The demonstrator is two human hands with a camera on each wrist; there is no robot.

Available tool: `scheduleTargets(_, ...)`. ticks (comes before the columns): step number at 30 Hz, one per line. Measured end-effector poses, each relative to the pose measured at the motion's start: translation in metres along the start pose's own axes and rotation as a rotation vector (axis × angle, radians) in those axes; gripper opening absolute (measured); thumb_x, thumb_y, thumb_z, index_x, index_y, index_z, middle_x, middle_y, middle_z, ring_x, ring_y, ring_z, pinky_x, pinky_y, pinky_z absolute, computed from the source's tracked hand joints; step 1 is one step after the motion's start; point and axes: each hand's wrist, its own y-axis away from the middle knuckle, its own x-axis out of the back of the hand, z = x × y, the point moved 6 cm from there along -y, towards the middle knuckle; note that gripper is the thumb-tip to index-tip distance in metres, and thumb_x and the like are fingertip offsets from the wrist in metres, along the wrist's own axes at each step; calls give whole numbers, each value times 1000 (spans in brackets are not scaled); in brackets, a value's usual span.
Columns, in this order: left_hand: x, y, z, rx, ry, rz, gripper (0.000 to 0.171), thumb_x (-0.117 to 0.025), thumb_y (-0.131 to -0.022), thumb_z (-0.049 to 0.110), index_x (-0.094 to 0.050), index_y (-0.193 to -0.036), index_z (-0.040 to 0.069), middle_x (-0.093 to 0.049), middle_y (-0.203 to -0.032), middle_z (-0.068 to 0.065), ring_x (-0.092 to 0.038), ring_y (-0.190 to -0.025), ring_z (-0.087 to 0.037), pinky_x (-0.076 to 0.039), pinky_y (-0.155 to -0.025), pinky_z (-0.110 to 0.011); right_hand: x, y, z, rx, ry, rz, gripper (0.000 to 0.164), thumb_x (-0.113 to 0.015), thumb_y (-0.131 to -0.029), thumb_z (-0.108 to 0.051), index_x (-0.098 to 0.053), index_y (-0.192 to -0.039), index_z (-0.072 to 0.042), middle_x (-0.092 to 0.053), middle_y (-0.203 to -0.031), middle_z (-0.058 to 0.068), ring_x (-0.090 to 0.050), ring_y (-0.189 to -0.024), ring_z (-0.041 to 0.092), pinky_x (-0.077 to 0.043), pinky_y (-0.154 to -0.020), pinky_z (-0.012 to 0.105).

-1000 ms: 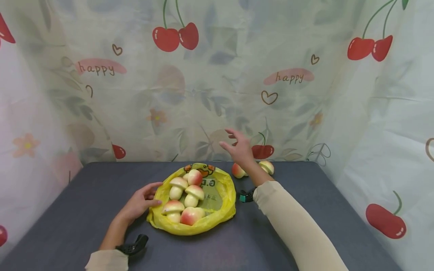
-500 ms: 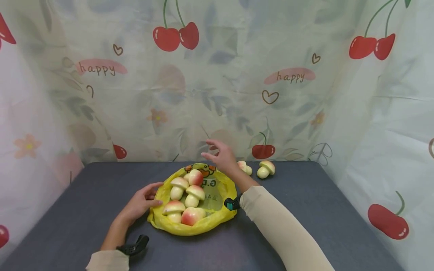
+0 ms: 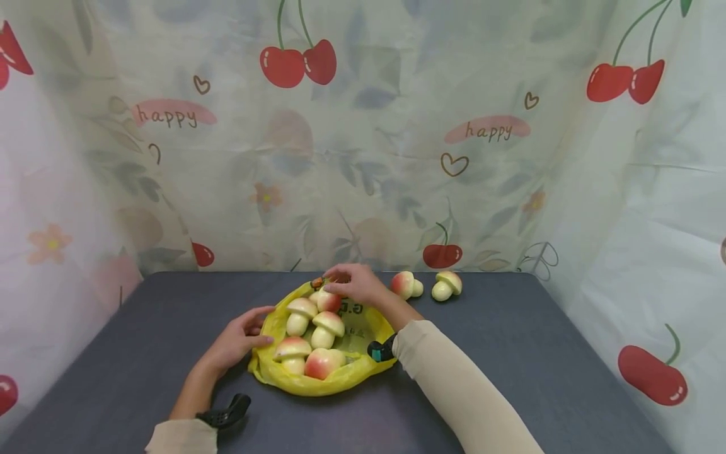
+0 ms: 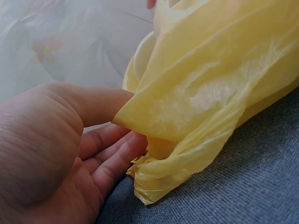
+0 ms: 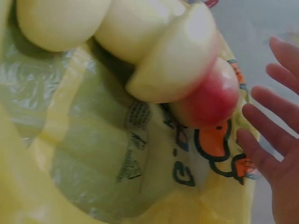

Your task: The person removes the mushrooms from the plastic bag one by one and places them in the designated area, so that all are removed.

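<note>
A yellow plastic bag [image 3: 363,372] lies with its mouth rolled wide on the dark table. Inside sit several toy mushrooms [image 3: 328,329] with cream stems and red-tinged caps. At the bag's left side, my left hand [image 3: 235,337] holds the rim between thumb and fingers; in the left wrist view the plastic [image 4: 187,102] covers the thumb tip. My right hand [image 3: 360,285] reaches over the far rim, beside the rearmost mushroom [image 3: 329,301]. In the right wrist view its fingers [image 5: 268,126] are spread and hold nothing, close to the printed rim and a red-capped mushroom [image 5: 215,95].
Two more toy mushrooms, one lying on its side [image 3: 405,285] and one nearly upright [image 3: 447,286], rest on the table near its back edge, right of the bag. A curtain [image 3: 363,126] printed with cherries hangs behind the dark table [image 3: 482,353].
My right hand has moved left and down, from above the two loose mushrooms to the bag's far rim, uncovering those mushrooms. The left hand has stayed at the bag's left side.
</note>
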Motion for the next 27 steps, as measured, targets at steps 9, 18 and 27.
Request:
scheduleTargets(9,1,2,3,7,5,5,64,-71,-89,12,-42,-146,4,-59,-119,-20,-60,-101,-27,-50,-81,-36,-22,1,-1,90,163,-214,41,-61,-97,-31,-60,-134,-13,-51,-140,7,-48,-127,26,-39,-101,39)
scheduleTargets(18,1,2,2,1,6,-1,64,-70,-90,10,-40,-146,1,-59,-120,-22,-60,-102,-29,-50,-81,-39,-24,3,-6,105,199,-266,30,-65,-94,-31,-66,-119,-13,-57,-124,0,-55,-104,18,-43,-89,33)
scheduleTargets(27,1,3,5,-8,2,-2,64,-71,-90,12,-41,-145,2,-59,-119,-21,-60,-101,-28,-50,-81,-37,-15,12,3,-11,121,-230,27,-70,-91,-29,-65,-114,-16,-59,-104,-2,-54,-87,15,-45,-77,30)
